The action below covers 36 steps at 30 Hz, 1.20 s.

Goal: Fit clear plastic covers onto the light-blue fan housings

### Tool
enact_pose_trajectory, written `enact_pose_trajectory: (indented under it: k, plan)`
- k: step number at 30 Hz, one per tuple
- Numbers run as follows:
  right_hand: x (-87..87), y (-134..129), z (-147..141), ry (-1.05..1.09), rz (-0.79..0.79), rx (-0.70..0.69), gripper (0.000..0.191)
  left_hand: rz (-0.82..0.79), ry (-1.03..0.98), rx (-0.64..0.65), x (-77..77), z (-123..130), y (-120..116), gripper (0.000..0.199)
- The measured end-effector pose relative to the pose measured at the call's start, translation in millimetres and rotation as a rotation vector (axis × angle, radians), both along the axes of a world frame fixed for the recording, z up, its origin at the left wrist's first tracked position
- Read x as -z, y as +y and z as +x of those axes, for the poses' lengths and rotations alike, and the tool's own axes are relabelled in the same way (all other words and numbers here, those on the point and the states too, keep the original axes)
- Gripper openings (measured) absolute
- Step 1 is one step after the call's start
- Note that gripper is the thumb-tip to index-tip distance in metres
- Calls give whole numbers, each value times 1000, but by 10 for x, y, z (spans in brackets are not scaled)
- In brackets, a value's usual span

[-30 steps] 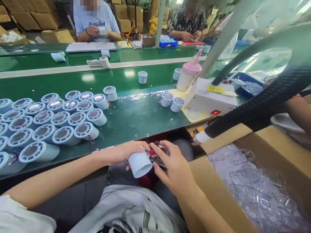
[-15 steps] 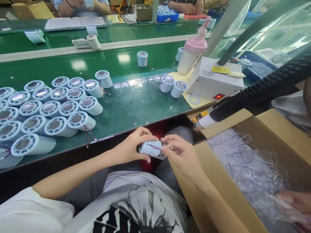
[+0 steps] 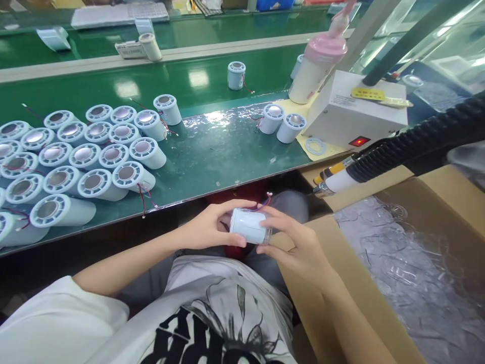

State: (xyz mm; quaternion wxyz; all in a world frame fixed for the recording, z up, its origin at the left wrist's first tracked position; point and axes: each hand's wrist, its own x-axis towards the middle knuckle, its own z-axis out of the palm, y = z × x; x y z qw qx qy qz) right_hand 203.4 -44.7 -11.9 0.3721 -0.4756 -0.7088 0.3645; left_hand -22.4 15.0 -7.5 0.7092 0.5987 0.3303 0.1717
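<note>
Between my two hands, just in front of the bench edge, lies a light-blue cylinder (image 3: 248, 226) on its side, with a clear plastic cover (image 3: 268, 235) at its right end. My left hand (image 3: 212, 226) wraps round its left end, thumb along the near side. At the right end, the fingers of my right hand (image 3: 297, 240) grip the cylinder and cover from above and below. Thin red and dark wires with a small white connector (image 3: 269, 194) stick up behind it. On the bench at the left, several similar cylinders (image 3: 84, 155) stand grouped, their ringed tops facing up.
A cardboard box (image 3: 316, 253) at my right holds many clear plastic parts (image 3: 413, 273). Above it hangs a black ribbed hose (image 3: 409, 146). On the bench (image 3: 212, 162) stand two more cylinders, a pink-topped bottle (image 3: 316, 63) and a white box with a lit red switch (image 3: 359, 141).
The cylinder has been turned, so its wires now point up at the far side instead of lying across its face. My right fingers have spread round its right end. The view has shifted slightly.
</note>
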Motion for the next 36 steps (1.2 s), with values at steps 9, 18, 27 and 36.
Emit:
enact_pose_trajectory:
  k: [9, 18, 27, 36]
  plan:
    - [-21, -43, 17, 234, -296, -13, 47, 248, -85, 76, -61, -39, 3, 77]
    - [-96, -19, -21, 417, -461, -24, 43, 364, -106, 121, -46, -74, 17, 81]
    - [-126, 11, -63, 531, -664, 41, 43, 442, -85, 144, -51, -91, 21, 77]
    - [-62, 16, -116, 646, -891, 75, 51, 444, -108, 153, -45, -89, 32, 74]
